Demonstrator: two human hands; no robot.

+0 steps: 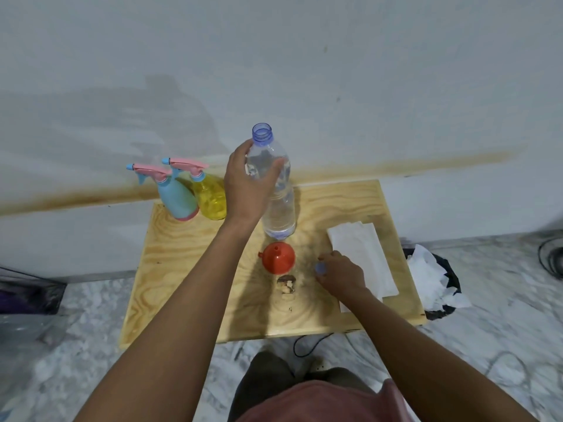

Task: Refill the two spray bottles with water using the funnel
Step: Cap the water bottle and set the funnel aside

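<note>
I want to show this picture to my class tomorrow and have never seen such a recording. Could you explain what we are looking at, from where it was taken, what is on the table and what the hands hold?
There is no machine here: a person wears a camera on the head, so the single picture looks down along both bare arms. The left hand has its grip around an uncapped clear water bottle standing on a small wooden table. The right hand rests low on the table, pinching the bottle's small blue cap. At the table's far left stand two spray bottles, one blue and one yellow, both with pink trigger tops still on. An orange funnel lies wide end down in the middle, and white paper towels lie to the right. A bin with crumpled paper stands beside the table.
</note>
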